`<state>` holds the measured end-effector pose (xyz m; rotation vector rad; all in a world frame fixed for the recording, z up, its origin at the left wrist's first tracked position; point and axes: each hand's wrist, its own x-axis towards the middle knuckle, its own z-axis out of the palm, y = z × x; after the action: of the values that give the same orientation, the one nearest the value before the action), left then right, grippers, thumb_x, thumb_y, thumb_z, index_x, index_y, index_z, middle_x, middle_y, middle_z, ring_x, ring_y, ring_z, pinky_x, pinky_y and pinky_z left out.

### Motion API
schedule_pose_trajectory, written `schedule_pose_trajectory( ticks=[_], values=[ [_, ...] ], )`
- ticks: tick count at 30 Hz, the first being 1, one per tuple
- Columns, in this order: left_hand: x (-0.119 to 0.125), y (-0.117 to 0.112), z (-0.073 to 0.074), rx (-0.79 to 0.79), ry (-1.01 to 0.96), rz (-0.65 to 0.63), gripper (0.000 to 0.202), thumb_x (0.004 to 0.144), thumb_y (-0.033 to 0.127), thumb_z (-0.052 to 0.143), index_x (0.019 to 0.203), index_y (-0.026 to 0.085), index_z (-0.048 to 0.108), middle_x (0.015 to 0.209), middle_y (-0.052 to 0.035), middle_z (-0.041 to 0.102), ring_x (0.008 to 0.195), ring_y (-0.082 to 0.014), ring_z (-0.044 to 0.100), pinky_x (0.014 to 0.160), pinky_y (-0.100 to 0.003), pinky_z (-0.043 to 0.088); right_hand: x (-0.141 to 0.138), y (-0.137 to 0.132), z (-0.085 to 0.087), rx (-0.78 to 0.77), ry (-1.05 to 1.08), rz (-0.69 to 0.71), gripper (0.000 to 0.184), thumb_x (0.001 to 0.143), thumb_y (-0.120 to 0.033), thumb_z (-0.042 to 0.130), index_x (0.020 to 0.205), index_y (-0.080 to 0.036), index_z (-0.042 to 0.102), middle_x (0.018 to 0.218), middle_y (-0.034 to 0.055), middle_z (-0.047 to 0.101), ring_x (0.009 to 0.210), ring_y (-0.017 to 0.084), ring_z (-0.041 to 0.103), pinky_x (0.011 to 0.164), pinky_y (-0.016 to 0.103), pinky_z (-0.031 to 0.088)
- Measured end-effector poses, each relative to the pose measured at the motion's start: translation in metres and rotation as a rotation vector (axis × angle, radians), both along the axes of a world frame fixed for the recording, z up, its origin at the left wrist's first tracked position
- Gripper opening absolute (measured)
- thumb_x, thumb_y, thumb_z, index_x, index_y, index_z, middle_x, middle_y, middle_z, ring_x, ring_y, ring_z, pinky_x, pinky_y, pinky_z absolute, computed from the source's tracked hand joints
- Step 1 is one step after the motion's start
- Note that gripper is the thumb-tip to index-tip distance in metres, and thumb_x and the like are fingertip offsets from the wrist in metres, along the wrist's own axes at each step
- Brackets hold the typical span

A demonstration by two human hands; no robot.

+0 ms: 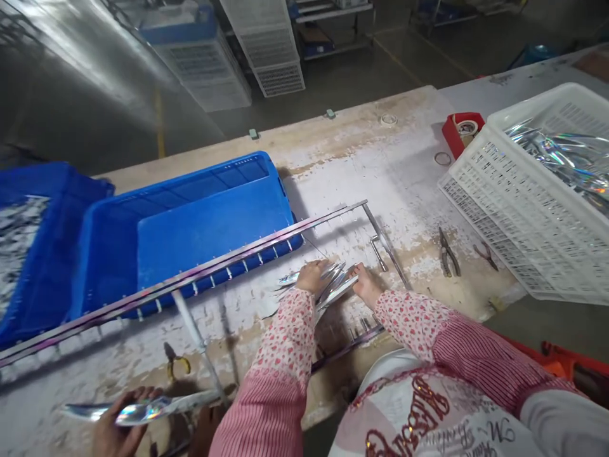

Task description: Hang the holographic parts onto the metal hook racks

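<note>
My left hand (311, 277) is closed over a bunch of long, shiny silver pieces (332, 285) with pointed ends, low over the worktable. My right hand (367, 285) pinches the right side of the same bunch, its fingertips at the edges of the pieces. More silver tips stick out to the left, past my left hand. A metal rack (252, 246) with a row of small pegs along its rail stands around my hands. Its lower rail (349, 347) runs just in front of me. What exactly the pieces are, I cannot tell.
At lower left a co-worker's hands (121, 424) hold another silver piece (145, 409) beside yellow-handled pliers (178, 367). A blue bin (280, 190) lies behind the rack. Pliers (447, 254) and a white basket (495, 216) of silver pieces are at right, near a red box (451, 136).
</note>
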<state>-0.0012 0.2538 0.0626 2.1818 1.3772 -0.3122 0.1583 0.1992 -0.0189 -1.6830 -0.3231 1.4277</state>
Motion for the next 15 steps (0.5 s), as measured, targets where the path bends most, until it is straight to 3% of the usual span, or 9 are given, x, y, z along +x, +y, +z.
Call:
schedule_pose_trajectory(
  ticks=[3, 5, 8, 11, 13, 15],
  values=[
    [-0.01, -0.027, -0.007, 0.191, -0.308, 0.054, 0.06, 0.083, 0.04, 0.063, 0.137, 0.018, 0.047, 0.14, -0.0168, 0.051, 0.13, -0.031, 0.046, 0.108, -0.046, 0.037, 0.005, -0.002, 0.006, -0.071, 0.161, -0.167, 0.017, 0.087, -0.041, 0.04, 0.078, -0.026, 0.04, 0.087, 0.0071, 0.061, 0.094, 0.018, 0.063, 0.087, 0.035, 0.054],
    [-0.014, -0.05, -0.008, 0.134, -0.453, 0.006, 0.062, 0.085, 0.048, 0.06, 0.137, 0.018, 0.046, 0.137, -0.0166, 0.054, 0.126, -0.0291, 0.051, 0.105, -0.044, 0.041, 0.008, -0.005, 0.017, -0.038, 0.222, -0.203, 0.013, 0.087, -0.038, 0.042, 0.082, -0.025, 0.044, 0.093, 0.0069, 0.063, 0.097, 0.016, 0.064, 0.09, 0.034, 0.053],
    [-0.016, -0.079, -0.004, -0.009, -0.389, 0.001, 0.061, 0.083, 0.049, 0.062, 0.134, 0.018, 0.049, 0.125, -0.0173, 0.062, 0.111, -0.0305, 0.062, 0.092, -0.041, 0.048, 0.015, -0.012, 0.043, 0.076, 0.384, -0.183, 0.016, 0.087, -0.039, 0.051, 0.092, -0.024, 0.051, 0.099, 0.0071, 0.066, 0.1, 0.016, 0.065, 0.093, 0.034, 0.053],
    [-0.014, -0.093, 0.009, -0.047, -0.254, 0.104, 0.044, 0.083, 0.048, 0.061, 0.115, 0.017, 0.063, 0.094, -0.0144, 0.071, 0.089, -0.0313, 0.068, 0.078, -0.039, 0.049, 0.035, -0.018, 0.073, 0.203, 0.552, -0.117, 0.03, 0.086, -0.045, 0.057, 0.102, -0.021, 0.054, 0.101, 0.0087, 0.068, 0.098, 0.017, 0.066, 0.089, 0.035, 0.054],
    [-0.01, -0.096, 0.022, -0.039, -0.309, 0.231, 0.039, 0.081, 0.052, 0.062, 0.098, 0.018, 0.067, 0.073, -0.0085, 0.068, 0.074, -0.0284, 0.066, 0.071, -0.036, 0.048, 0.061, -0.024, 0.088, 0.265, 0.458, -0.048, 0.037, 0.087, -0.051, 0.054, 0.107, -0.02, 0.055, 0.099, 0.0079, 0.069, 0.09, 0.017, 0.066, 0.081, 0.033, 0.055],
    [-0.001, -0.1, 0.036, -0.029, -0.524, 0.446, 0.041, 0.079, 0.057, 0.063, 0.092, 0.018, 0.068, 0.066, -0.0039, 0.063, 0.067, -0.0235, 0.062, 0.068, -0.033, 0.047, 0.096, -0.035, 0.096, 0.286, 0.162, 0.054, 0.037, 0.088, -0.053, 0.051, 0.104, -0.02, 0.058, 0.09, 0.0054, 0.069, 0.076, 0.015, 0.064, 0.069, 0.028, 0.053]
  ],
)
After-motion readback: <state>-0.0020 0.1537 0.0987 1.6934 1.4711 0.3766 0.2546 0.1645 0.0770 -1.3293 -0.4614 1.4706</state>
